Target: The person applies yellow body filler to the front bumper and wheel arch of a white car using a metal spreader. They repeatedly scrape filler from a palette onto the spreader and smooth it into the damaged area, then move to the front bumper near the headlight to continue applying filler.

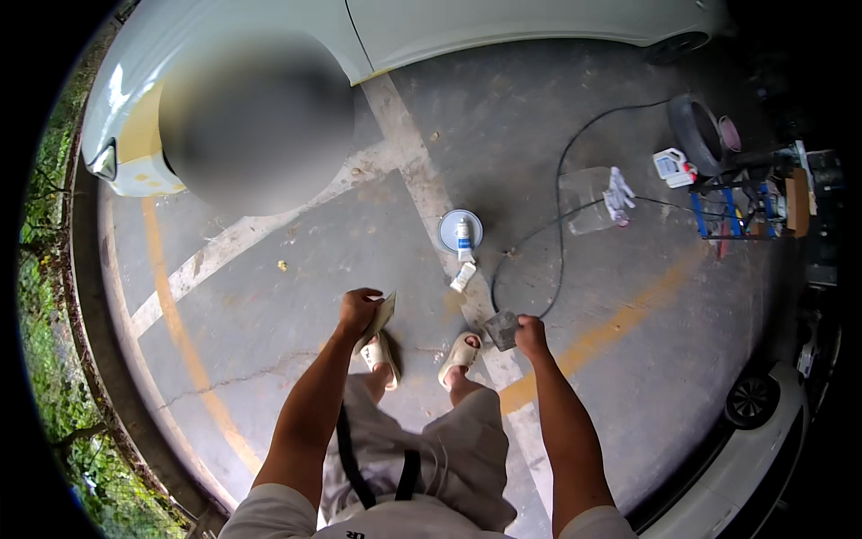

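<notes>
My left hand (360,310) is closed on a thin, pale flat sheet (382,316), seen nearly edge-on; its exact kind I cannot make out. A dark grey, roughly square plate (503,331) is gripped at its right edge by my right hand (530,335). Both hands hang apart above the floor, in front of my sandals. Beyond them stands a round tub (446,231) with a pale blue-grey top. On it lies a white and blue tube (463,238), and a small white packet (463,277) rests against its near side.
A pale car (503,27) with yellowish patches spans the far side, partly blurred over. A black hose (560,171) loops across the floor to the right. Near it are gloves (618,193), a white jug (672,166), a tire (696,135) and a blue rack (736,211). Another car (736,472) stands lower right.
</notes>
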